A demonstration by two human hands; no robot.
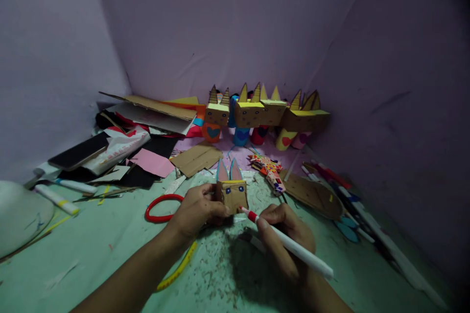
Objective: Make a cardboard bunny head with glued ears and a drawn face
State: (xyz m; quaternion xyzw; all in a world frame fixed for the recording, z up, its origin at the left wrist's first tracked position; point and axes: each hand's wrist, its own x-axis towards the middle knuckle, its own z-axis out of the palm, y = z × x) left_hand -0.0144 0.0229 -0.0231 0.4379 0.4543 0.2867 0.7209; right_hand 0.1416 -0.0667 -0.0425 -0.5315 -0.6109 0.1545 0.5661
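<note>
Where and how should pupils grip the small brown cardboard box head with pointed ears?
I'd pinch the box head by its lower left edge, coming from the left, as the left hand does: its boxy sides offer flat holds, the dark blue eyes are uncovered, and the thin, blue-edged pink ears would probably bend.

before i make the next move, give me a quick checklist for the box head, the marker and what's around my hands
1. Cardboard head held: ok, the left hand grips it at its side and lower edge.
2. Marker gripped: ok, it is in the right hand.
3. Tip on the surface: cannot tell, it is at the lower front, but contact is unclear.
4. Both ears in place: ok, they stand upright on top.
5. Both eyes on the front: ok.
6. Left hand clear of the red loop: not ok, the hand partly hides it in this view.
</note>
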